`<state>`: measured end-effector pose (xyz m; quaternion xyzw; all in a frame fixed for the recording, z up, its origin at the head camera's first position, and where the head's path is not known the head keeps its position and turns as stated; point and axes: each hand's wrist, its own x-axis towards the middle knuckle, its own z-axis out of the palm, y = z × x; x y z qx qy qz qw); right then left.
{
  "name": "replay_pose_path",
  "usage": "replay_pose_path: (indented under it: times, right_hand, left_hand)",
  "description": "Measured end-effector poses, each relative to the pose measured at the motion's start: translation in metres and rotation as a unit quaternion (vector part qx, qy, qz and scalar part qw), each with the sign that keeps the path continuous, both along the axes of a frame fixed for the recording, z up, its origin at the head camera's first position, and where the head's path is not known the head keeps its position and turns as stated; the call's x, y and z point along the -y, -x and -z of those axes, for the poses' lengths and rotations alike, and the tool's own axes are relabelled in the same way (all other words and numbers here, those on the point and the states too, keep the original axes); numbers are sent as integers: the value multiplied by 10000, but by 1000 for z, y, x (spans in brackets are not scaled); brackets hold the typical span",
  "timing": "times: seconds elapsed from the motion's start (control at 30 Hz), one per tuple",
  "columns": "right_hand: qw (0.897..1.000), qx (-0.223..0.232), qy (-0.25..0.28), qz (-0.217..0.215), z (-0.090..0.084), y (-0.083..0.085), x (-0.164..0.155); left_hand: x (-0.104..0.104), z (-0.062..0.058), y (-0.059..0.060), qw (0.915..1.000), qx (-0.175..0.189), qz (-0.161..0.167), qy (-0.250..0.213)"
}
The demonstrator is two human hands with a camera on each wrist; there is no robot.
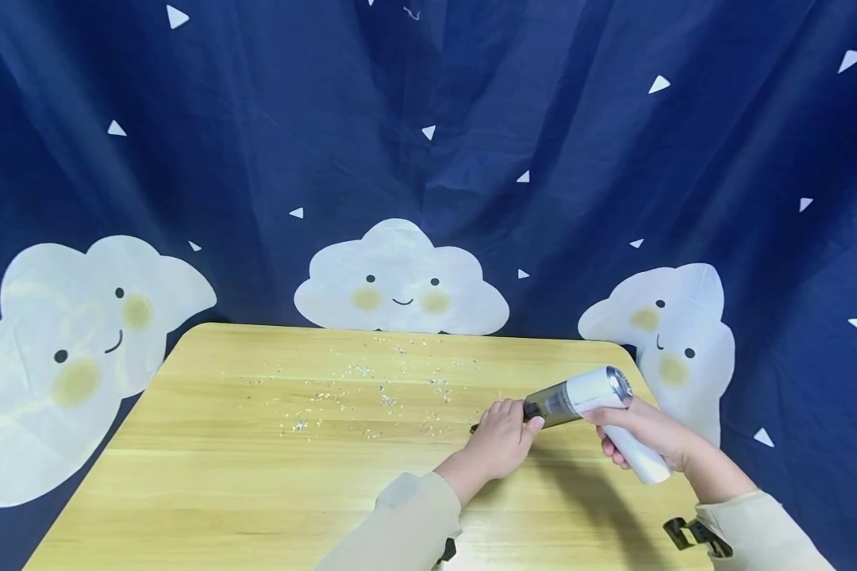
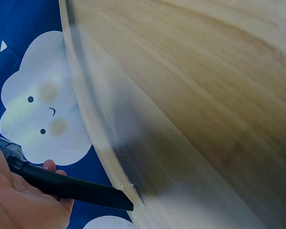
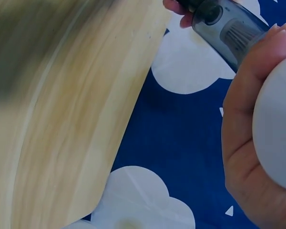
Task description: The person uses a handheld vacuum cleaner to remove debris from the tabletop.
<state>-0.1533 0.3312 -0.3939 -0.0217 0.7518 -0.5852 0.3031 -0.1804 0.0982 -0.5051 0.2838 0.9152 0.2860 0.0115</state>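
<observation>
A white handheld vacuum cleaner (image 1: 591,390) with a smoky clear dust cup (image 3: 229,28) is held slantwise over the right part of the table. My right hand (image 1: 650,432) grips its white handle (image 1: 637,454), whose round end (image 3: 279,129) fills the edge of the right wrist view. Around the long black nozzle (image 2: 76,187) curl the fingers of my left hand (image 1: 498,434). The nozzle's slanted tip points left, close to the tabletop in the left wrist view. Small pale scraps (image 1: 388,399) lie scattered over the far middle of the table, left of the nozzle.
The wooden table (image 1: 257,492) has rounded far corners. Behind it hangs a dark blue curtain (image 1: 371,119) printed with white clouds and triangles. A dark strap with a buckle (image 1: 696,538) sits on the right sleeve.
</observation>
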Motion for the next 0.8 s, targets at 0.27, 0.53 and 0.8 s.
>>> replay_pose_path:
  times: [0.27,0.53,0.8]
  right_hand:
    - [10000,8,-39,6,-2,0,0]
    - [10000,-10,-35,34,-3,-1,0]
    - [10000,-42,10,-25,-3,-4,-3]
  left_hand:
    - [0,0,-1,9999,-81,7,-79]
    - [-2,0,-1,10000,11,14,-61]
    - [-3,-1,-4,10000,27,9,60]
